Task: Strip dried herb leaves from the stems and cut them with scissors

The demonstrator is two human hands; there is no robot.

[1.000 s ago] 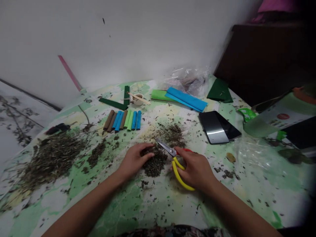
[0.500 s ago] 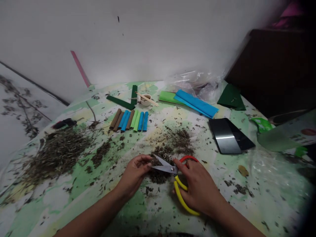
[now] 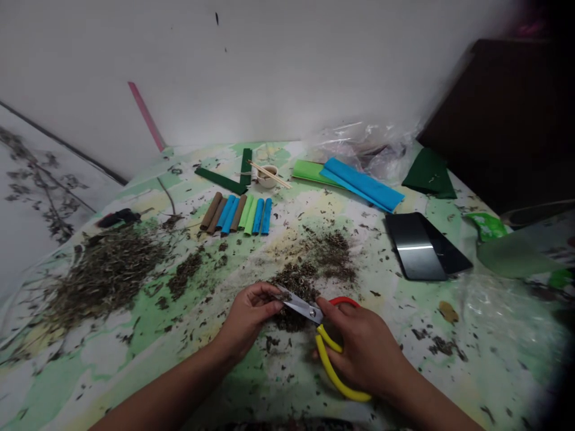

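My right hand point(image 3: 363, 344) grips a pair of scissors point(image 3: 313, 312) by its red and yellow handles. The blades are nearly together and point left, their tips at the fingers of my left hand point(image 3: 252, 311). A small tuft of dried leaves point(image 3: 282, 294) shows between the thumb and fingers of that left hand, which is closed in a pinch. Below the blades lies a dark heap of chopped dried leaves point(image 3: 296, 278), partly hidden by the scissors and fingers. More fine bits point(image 3: 336, 248) spread out just behind it.
At the left is a large pile of uncut dried leaves point(image 3: 108, 269). Several brown, blue and green paper rolls point(image 3: 236, 214) lie behind, near a small cup point(image 3: 267, 175) with chopsticks across it. Folded blue paper point(image 3: 363, 184), a black phone point(image 3: 415, 246) and plastic bags point(image 3: 507, 311) occupy the right.
The scissor blades, spread apart before, have come nearly together by the left fingertips. Both hands stay in almost the same place. The view has shifted slightly.
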